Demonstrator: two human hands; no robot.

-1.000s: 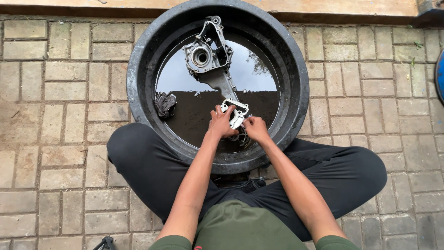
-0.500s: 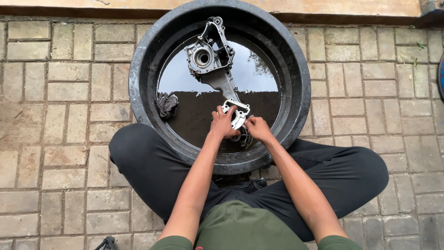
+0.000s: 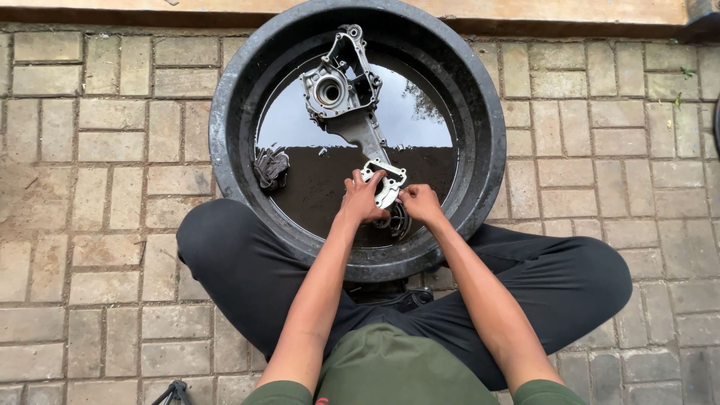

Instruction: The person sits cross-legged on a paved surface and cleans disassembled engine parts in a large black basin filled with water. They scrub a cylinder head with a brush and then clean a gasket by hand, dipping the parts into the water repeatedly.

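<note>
Hardly anything has changed over the last second: the view has drifted a little, while both hands have stayed at the near end of the engine casing, on the same small part. To judge by that, the work on this part goes on in one place rather than moving along the casing.

The black round tub (image 3: 480,97) sits on the brick paving (image 3: 97,187), between the seated person's knees and a wooden edge at the far side. It holds dark liquid that mirrors sky and a tree. The grey metal engine casing (image 3: 341,90) lies in the tub, its broad end with the round bore toward the far wall, its narrow arm running toward the near rim. A dark rag (image 3: 270,166) lies at the tub's left wall, well apart from the hands.

The small light metal cover (image 3: 384,182) sits at the near end of the casing, just above the tub's near rim. The left hand (image 3: 361,201) curls closed around its left edge, thumb on top. The right hand (image 3: 420,202) pinches its right edge with bent fingers. A dark toothed round piece (image 3: 395,222) shows just below, between the hands; I cannot tell whether either hand touches it.
</note>
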